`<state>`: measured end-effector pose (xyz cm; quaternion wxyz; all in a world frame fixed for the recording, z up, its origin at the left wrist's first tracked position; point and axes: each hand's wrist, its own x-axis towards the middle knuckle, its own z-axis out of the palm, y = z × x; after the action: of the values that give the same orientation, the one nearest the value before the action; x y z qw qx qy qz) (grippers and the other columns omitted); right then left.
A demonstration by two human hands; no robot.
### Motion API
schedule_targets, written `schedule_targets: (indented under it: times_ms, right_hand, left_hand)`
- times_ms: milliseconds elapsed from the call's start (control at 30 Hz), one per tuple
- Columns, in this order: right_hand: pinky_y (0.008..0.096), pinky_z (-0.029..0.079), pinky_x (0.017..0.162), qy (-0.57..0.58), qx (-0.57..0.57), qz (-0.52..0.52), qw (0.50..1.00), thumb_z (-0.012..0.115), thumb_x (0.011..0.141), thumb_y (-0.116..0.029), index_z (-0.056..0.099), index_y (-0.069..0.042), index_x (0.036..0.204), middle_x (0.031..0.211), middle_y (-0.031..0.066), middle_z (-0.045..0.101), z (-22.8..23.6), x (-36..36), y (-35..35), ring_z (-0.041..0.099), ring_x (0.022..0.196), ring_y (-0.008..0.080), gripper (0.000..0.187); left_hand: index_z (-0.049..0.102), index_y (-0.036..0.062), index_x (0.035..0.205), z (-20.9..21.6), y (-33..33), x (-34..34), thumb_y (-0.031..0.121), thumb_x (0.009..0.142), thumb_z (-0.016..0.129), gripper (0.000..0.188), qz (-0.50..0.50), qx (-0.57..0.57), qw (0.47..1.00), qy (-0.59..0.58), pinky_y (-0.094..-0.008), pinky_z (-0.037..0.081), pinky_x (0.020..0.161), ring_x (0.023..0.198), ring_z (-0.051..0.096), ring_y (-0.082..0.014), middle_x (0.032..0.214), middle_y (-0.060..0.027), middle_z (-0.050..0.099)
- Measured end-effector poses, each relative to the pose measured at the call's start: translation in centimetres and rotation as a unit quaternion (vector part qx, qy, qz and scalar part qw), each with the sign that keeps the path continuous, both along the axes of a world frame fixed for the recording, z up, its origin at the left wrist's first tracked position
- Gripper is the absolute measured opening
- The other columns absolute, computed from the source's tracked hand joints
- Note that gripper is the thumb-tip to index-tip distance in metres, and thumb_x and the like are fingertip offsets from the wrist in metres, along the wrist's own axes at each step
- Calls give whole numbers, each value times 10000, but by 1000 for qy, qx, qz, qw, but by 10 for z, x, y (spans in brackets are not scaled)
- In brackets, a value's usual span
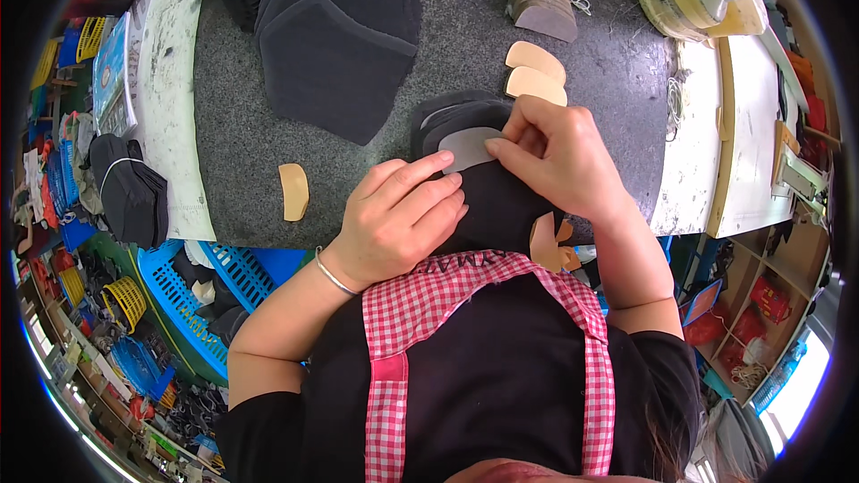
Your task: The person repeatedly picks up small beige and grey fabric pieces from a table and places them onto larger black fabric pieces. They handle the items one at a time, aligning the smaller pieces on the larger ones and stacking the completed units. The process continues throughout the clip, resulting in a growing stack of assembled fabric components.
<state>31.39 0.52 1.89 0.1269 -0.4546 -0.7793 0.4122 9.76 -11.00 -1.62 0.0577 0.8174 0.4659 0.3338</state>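
Note:
A grey curved patch (465,150) lies on dark fabric pieces (497,199) stacked at the near middle of the worktable. My left hand (394,215) rests on the fabric with its fingers stretched out, the fingertips touching the patch's left and lower edge. At the patch's right end, my right hand (564,156) is closed in a pinch, thumb on the patch and the other fingers curled. Part of the patch's right end is hidden under that thumb. Just beyond my right hand lie two tan curved pieces (535,82).
A fanned stack of dark cut panels (335,72) lies far left of centre. Grey-and-tan curved pieces (541,9) form a row at the far right, near a tub with a brush (684,0). One tan piece (293,192) sits at left. A blue basket (174,291) stands below the table edge.

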Motion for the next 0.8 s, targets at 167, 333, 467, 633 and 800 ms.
schedule_targets:
  times_ms: [167, 333, 467, 633, 800]
  right_hand:
    - [483, 559, 606, -186, 166, -4, 968, 867, 832, -496, 599, -80, 771, 656, 104, 680, 15, 0, 8, 711, 636, 361, 499]
    - [411, 549, 804, -106, 304, -54, 945, 882, 804, -324, 688, -68, 944, 906, 114, 721, -19, 23, 46, 684, 921, 314, 350]
    - [423, 549, 810, -96, 102, -81, 987, 866, 824, -270, 694, -61, 1008, 954, 106, 723, -27, 30, 59, 692, 932, 313, 328]
    - [342, 504, 697, -8, 266, -71, 961, 874, 821, -173, 707, 11, 963, 833, 97, 703, -35, 32, 58, 608, 722, 184, 286]
    - [353, 536, 703, -16, 113, -88, 990, 860, 834, -191, 732, -2, 988, 788, 87, 722, -24, 32, 60, 661, 710, 192, 275]
  left_hand:
    - [688, 107, 767, 12, 18, -28, 66, 750, 850, 168, -6, -75, 990, -118, -363, 568, 731, 876, 753, -239, 890, -30, 739]
    - [485, 48, 1481, -16, 69, -113, 413, 742, 976, 959, 393, -20, 919, 28, -456, 497, 1055, 1156, 647, -387, 1173, -207, 679]
    - [526, 52, 1419, -6, 77, -126, 383, 769, 969, 853, 405, -121, 905, -46, -438, 578, 912, 1051, 735, -362, 1177, -245, 718]
    - [552, 102, 1467, 11, 78, -131, 181, 891, 874, 664, 432, -85, 893, -91, -355, 571, 756, 768, 716, -215, 946, -111, 768]
    - [526, 110, 1549, 41, 65, -153, 153, 938, 821, 680, 415, -157, 895, 42, -333, 565, 762, 813, 703, -180, 954, -77, 719]
